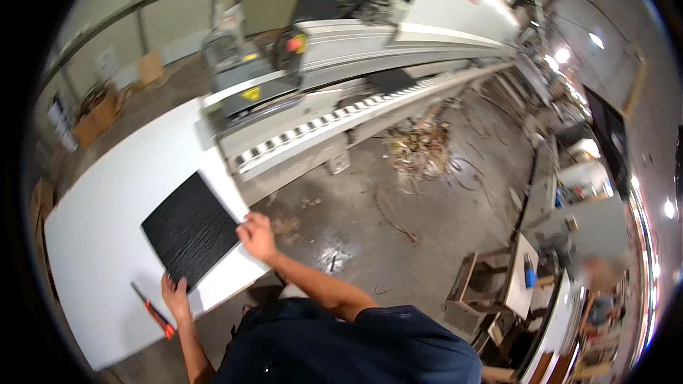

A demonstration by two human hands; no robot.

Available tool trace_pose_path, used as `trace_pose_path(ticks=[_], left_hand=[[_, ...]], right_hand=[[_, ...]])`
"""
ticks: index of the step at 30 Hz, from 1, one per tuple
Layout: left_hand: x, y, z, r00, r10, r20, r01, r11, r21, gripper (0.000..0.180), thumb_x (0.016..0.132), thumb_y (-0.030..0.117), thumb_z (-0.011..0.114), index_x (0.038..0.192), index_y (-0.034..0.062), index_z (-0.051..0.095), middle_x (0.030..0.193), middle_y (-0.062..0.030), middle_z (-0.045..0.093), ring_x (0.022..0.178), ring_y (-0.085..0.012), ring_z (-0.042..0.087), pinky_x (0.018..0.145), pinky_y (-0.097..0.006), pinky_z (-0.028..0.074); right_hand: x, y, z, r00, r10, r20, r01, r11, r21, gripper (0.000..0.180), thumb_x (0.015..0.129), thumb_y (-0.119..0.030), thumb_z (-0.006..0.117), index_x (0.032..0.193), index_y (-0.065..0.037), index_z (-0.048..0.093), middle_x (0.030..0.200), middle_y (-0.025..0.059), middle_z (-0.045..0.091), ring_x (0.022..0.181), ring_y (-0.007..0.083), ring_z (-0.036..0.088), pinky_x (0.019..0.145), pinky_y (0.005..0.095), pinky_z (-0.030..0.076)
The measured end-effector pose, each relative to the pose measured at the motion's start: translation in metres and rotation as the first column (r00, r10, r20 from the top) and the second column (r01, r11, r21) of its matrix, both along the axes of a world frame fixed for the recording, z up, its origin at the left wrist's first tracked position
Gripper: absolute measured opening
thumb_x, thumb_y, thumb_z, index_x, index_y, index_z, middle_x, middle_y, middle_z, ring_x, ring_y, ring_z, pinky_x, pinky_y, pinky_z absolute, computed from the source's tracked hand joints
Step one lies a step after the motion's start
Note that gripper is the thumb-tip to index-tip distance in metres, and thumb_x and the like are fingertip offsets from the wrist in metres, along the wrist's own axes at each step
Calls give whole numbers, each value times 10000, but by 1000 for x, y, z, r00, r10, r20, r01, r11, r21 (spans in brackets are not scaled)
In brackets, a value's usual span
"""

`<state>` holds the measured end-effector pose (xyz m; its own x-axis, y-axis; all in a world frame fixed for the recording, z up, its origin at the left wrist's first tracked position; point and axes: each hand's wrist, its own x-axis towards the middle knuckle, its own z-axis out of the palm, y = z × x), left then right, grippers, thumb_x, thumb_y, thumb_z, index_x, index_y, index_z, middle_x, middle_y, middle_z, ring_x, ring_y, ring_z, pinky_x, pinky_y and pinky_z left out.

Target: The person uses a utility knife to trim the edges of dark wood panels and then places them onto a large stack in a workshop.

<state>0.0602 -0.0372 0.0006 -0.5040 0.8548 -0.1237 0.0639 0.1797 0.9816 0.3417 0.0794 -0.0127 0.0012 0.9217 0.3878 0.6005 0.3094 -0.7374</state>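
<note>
Dark shirt point(341, 345) nearest; left hand point(176, 300), right hand point(257, 236) grasp panel point(191, 227) by corners, fingers curled, likely steadying it on table point(92, 220).

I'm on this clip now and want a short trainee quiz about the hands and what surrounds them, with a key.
1. Multiple choice: what are the left hand and right hand both touching?
A) a cardboard box
B) a black textured panel
C) a blue bottle

2. True or false: the tool with an orange handle lies to the right of the right hand.

3. Fill in the blank: a heap of loose debris lies on the ____.

Key:
1. B
2. False: the tool with an orange handle lies on the white table, left of the left hand.
3. floor
</note>
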Motion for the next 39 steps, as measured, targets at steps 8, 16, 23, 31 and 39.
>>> trace_pose_path(ticks=[8,16,23,31,39], left_hand=[[-17,10,-28,995,-96,5,96,995,-26,557,830,-80,527,1354,-130,346,1311,-231,497,1170,-268,520,987,-315,396],[-23,12,-21,996,-63,58,66,996,-52,565,839,-76,540,1359,-141,329,1335,-252,467,1205,-276,490,1024,-316,355],[-17,14,-17,997,31,-65,-38,993,-111,550,867,-23,552,1365,-121,342,1323,-238,481,1174,-257,513,1004,-312,373],[-35,26,-24,973,36,-226,-53,996,-71,530,882,74,580,1353,-81,394,1320,-245,475,1198,-302,485,1031,-349,352],[18,90,39,756,-54,-652,137,988,77,534,853,72,605,1344,-40,428,1332,-226,467,1240,-357,446,1064,-400,330]], right_hand=[[12,-10,14,998,15,-63,-21,996,-91,248,876,-213,590,944,13,667,1143,162,531,1086,352,466,954,410,388],[5,-8,17,997,9,-72,-17,994,-111,248,873,-221,589,951,-2,673,1152,159,530,1094,349,473,955,407,395],[9,-10,15,999,0,-52,-5,996,-94,248,871,-221,592,947,0,673,1155,160,533,1102,346,477,955,409,395],[6,-13,24,998,-13,-68,8,998,-67,233,871,-200,596,950,9,660,1138,160,547,1096,348,479,954,409,397],[4,-13,22,998,-36,-56,36,999,3,221,863,-202,594,921,3,652,1097,142,555,1068,333,482,939,398,404]])
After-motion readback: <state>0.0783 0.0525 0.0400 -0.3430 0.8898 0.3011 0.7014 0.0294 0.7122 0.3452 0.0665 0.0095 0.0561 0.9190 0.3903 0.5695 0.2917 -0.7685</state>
